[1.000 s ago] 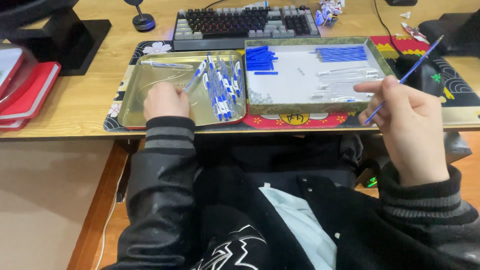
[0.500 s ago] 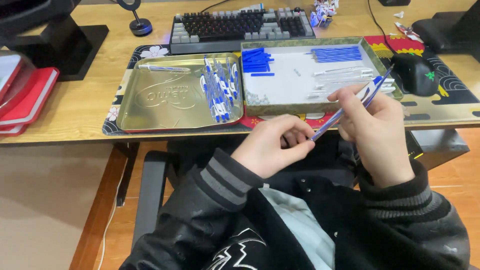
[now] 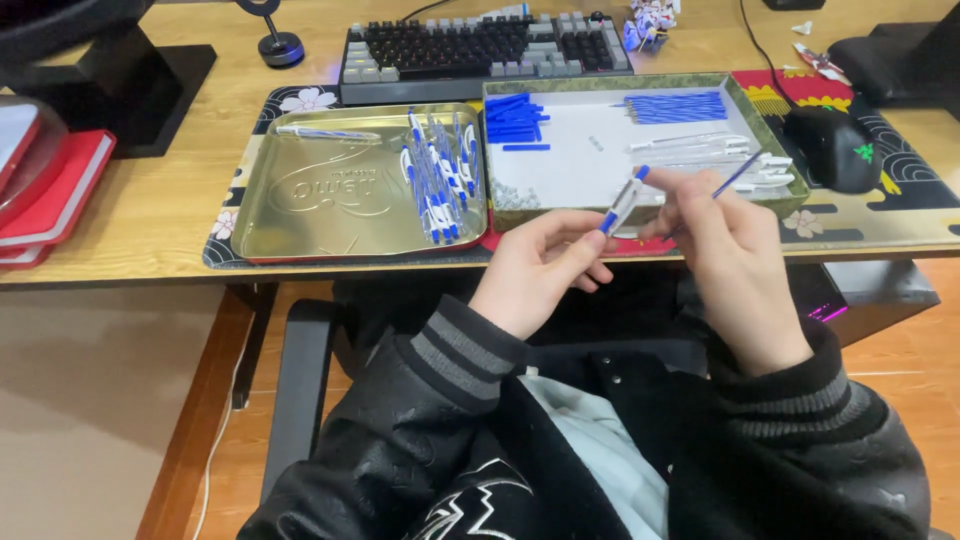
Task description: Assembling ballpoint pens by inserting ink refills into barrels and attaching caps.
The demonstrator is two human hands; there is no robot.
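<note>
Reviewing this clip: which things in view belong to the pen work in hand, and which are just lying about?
In use: left hand holding pen barrel; right hand holding blue refill; gold tray of pens; parts tray.

Lying about: keyboard; mouse; red books.

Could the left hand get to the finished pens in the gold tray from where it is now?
Probably yes: the pens lie uncovered in the gold tray just ahead of the left hand, nothing between. But that hand already holds a pen barrel.
</note>
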